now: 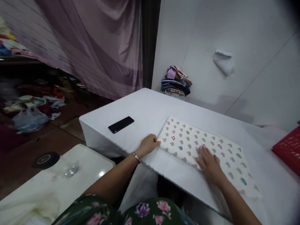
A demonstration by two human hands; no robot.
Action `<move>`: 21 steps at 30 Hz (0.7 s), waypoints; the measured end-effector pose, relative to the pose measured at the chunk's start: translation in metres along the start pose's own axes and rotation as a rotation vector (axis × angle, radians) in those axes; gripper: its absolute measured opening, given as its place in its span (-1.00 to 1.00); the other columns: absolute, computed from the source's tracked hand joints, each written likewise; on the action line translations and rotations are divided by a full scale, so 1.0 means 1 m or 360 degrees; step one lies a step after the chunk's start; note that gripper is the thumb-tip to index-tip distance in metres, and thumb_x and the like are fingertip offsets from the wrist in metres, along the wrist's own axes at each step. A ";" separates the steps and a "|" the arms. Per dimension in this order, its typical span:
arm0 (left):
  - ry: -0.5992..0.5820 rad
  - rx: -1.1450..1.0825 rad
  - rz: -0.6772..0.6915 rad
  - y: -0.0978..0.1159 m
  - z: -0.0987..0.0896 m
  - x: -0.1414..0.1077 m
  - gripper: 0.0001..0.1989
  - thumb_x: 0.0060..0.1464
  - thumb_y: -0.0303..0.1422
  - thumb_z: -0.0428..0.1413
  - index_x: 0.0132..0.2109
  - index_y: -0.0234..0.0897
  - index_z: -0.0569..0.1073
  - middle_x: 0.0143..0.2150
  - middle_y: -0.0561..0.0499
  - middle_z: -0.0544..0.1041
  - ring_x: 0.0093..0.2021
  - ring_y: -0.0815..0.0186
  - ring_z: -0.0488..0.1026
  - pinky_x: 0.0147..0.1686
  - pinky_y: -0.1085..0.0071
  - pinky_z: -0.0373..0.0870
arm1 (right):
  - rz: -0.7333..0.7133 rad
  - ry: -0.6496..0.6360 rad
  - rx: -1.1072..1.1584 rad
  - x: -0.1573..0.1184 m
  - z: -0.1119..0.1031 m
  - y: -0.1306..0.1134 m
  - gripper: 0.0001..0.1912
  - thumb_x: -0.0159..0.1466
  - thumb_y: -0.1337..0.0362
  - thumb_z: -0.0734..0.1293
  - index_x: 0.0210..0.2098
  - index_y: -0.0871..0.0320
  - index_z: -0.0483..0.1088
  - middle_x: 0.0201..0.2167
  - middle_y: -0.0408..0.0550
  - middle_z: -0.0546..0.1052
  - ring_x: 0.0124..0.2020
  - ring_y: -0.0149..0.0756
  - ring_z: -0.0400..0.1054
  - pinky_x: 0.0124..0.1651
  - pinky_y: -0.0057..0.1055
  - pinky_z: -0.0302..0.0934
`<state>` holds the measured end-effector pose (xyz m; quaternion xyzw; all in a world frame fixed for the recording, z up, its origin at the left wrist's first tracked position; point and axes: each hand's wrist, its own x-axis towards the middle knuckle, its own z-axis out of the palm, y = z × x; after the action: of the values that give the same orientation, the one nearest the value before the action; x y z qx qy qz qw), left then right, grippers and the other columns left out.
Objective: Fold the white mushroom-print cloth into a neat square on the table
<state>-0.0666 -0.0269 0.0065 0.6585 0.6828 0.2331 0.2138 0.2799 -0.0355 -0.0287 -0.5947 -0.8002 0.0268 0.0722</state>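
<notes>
Near right on white surface [150, 109]: touching folded, grey-print white fabric [209, 141] w/ L hand [147, 145] (can't tell if pinching) & flat, unclenched R hand [209, 164]; prob. soft, light; take corners.

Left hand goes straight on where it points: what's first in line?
The patterned cloth. The left hand has its fingertips at the cloth's near left corner, seemingly touching; over or under is unclear.
</notes>
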 end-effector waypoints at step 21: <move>-0.0100 0.0438 0.0658 0.021 0.034 0.042 -0.46 0.18 -0.07 -0.13 0.22 -0.24 0.17 0.35 -0.11 0.05 0.34 0.13 -0.08 0.25 0.09 -0.07 | -0.0004 -0.0137 0.0017 0.069 0.001 -0.047 -0.30 0.32 -0.12 -0.08 0.31 0.14 -0.03 0.35 0.02 -0.09 0.36 -0.14 -0.33 0.30 -0.02 -0.37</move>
<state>-0.0310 0.0168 -0.0074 0.8141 0.5520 0.1560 0.0910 0.2156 0.0167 -0.0174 -0.5917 -0.8031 0.0564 0.0410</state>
